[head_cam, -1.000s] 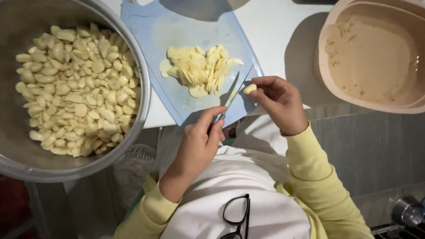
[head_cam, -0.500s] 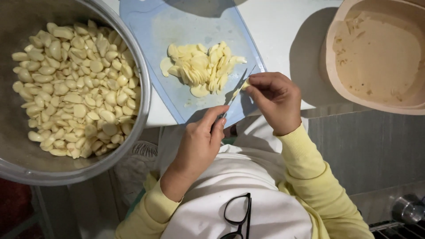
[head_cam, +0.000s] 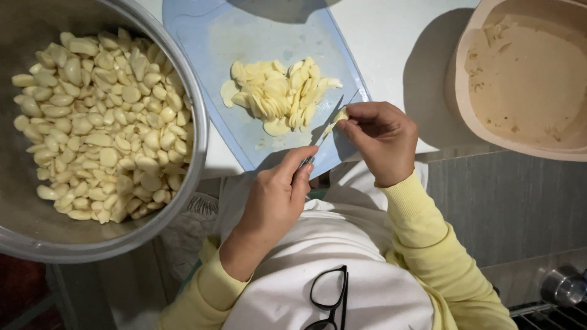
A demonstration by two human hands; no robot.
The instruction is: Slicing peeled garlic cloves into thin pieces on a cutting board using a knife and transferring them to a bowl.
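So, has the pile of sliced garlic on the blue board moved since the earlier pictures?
No. The pile of sliced garlic lies at the same spot on the blue cutting board, just as far from the board's near right corner as before.

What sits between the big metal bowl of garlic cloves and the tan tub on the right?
In the head view, a blue cutting board lies between the metal bowl and the tan tub, with a pile of sliced garlic on it, then bare white countertop.
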